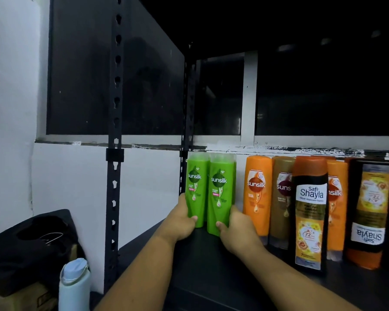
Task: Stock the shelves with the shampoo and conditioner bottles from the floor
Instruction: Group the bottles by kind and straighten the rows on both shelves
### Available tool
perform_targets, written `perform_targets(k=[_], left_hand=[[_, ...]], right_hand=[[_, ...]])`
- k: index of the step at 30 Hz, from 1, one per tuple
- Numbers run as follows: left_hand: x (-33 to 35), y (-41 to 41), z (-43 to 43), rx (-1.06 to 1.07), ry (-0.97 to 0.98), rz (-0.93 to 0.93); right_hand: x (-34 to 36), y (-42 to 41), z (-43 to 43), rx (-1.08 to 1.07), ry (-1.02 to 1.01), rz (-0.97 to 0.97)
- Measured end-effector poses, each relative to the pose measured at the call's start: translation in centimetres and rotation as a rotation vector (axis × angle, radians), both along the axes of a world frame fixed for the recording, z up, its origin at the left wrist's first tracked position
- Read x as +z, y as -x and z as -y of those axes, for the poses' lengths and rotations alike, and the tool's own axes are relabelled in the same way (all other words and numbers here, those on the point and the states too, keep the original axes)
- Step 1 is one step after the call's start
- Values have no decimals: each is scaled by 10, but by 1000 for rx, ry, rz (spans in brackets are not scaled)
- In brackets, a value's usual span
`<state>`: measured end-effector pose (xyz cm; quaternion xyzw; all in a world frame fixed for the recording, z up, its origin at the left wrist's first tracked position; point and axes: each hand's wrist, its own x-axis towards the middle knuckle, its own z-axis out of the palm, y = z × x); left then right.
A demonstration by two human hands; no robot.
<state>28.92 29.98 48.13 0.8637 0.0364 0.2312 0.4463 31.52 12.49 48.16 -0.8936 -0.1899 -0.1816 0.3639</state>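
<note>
A glossy green plastic Sunsilk bottle, the left green bottle, and its twin, the right green bottle, are standing upright and touching side by side near the back-left corner of the black shelf board. The left hand is gripping the left green bottle low on its outer side, and the right hand is gripping the right green bottle the same way. Further right along the back edge, an orange Sunsilk bottle and a brown Sunsilk bottle are standing just beside each other. A black-and-orange Safi Shayla bottle is standing nearer the front edge, and a second Safi Shayla bottle is showing its label upside down.
</note>
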Motion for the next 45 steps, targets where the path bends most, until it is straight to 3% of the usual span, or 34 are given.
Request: perform_targets(k=[18,31,45], left_hand=[[-2,-6,0,93,-116,38],[-1,-3,2,107,-152,86],[0,4,2,69,-147,111]], right_hand=[[2,2,6,-58,65,1],[2,9,9,19,-108,26],[0,8,11,97,-51,95]])
